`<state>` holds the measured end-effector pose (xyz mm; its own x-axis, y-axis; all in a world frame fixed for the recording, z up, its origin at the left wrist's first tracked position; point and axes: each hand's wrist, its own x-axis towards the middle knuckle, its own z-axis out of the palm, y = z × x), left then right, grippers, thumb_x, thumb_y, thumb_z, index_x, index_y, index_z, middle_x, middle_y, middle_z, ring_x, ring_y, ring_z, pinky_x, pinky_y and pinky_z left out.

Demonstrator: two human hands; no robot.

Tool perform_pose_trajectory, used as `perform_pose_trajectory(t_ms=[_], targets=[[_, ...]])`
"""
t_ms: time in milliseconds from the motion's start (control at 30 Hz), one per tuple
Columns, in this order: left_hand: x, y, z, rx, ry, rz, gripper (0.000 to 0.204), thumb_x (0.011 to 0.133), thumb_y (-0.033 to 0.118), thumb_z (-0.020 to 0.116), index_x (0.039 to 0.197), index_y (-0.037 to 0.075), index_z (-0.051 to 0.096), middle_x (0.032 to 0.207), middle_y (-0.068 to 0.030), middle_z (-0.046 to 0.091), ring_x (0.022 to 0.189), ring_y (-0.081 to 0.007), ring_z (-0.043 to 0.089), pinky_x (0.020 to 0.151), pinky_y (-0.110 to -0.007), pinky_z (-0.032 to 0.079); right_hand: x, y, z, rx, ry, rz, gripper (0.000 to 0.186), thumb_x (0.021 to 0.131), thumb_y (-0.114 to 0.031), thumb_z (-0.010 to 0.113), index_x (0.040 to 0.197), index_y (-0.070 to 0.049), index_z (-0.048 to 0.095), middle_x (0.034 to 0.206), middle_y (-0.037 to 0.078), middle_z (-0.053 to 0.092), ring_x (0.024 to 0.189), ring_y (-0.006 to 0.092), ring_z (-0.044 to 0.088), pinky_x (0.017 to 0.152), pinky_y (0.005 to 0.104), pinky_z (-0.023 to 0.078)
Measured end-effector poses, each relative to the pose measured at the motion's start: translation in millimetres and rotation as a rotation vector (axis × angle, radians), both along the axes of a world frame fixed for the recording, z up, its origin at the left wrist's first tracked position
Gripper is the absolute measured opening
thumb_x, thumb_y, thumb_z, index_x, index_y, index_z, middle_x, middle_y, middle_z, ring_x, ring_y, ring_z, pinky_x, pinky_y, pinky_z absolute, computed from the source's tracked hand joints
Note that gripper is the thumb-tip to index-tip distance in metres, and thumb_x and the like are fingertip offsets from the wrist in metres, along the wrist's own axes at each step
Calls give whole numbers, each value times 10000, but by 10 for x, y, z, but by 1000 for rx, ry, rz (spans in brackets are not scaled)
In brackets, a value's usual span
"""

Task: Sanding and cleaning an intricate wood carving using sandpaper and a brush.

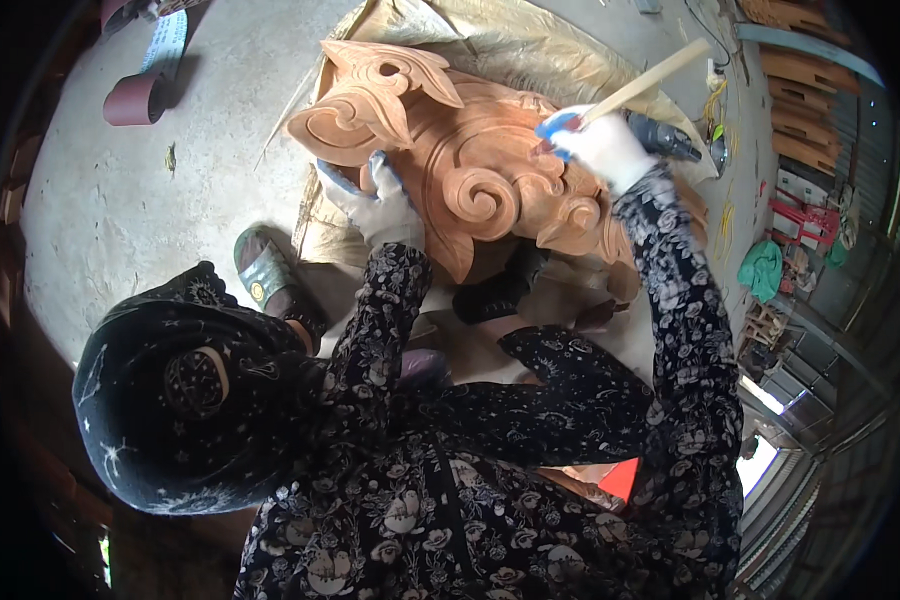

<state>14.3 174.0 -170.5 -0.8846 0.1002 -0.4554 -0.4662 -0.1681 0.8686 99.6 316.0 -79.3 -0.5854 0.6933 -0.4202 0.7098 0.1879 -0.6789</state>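
A large carved wooden panel (pixel 475 200) with scrolls and leaf shapes lies on a tan crumpled sheet (pixel 570 60). My left hand (pixel 370 200), in a white glove with blue on the fingers, grips the left edge of the panel under a raised leaf piece. My right hand (pixel 605 150), in a similar glove, is closed on a long pale wooden stick (pixel 655 75) at the panel's upper right; the stick's lower end is partly hidden by my fingers. A dark tool (pixel 670 140), too unclear to name, lies just beyond that hand.
Maroon sandpaper rolls (pixel 132 100) lie on the concrete floor (pixel 110 230) at upper left. My sandalled foot (pixel 265 275) is left of the panel. Along the right are stacked wooden pieces (pixel 792 120), a green bag (pixel 760 270) and red items (pixel 802 218).
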Motion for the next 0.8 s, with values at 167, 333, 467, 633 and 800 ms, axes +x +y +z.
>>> perform_pose_trajectory(t_ms=[167,333,467,633,800], targets=[[201,-21,-15,-126,55,-124,679,882,73,571,1439,-10,191,1344,-203,427,1189,-237,473,1006,-332,382,114,228,14,-324,12,281,211,841,-75,645,1023,30,667,895,99,698,802,145,650,698,247,538],[483,-27,96,-103,-7,-138,707,878,145,591,1434,-31,191,1400,-237,360,1292,-291,388,1071,-372,312,382,577,346,-487,-217,328,234,869,-90,607,1074,18,646,963,120,690,807,169,661,712,267,561],[552,-43,211,-148,68,-210,706,876,133,589,1433,-35,188,1429,-239,306,1319,-292,344,1077,-381,301,842,500,617,-260,-276,35,185,854,-21,596,1021,41,646,939,103,689,774,160,660,711,262,554],[551,12,358,-120,136,-181,714,872,123,589,1433,-39,178,1441,-236,280,1332,-294,318,1086,-380,288,1339,444,679,346,-13,224,181,843,-41,608,994,51,643,894,84,685,832,153,639,750,264,506],[468,208,276,-22,137,-138,687,886,110,570,1440,-15,183,1409,-225,346,1279,-283,398,1062,-354,325,1376,387,284,-131,233,-265,200,891,-82,572,1036,27,656,935,82,686,792,135,638,670,233,513]])
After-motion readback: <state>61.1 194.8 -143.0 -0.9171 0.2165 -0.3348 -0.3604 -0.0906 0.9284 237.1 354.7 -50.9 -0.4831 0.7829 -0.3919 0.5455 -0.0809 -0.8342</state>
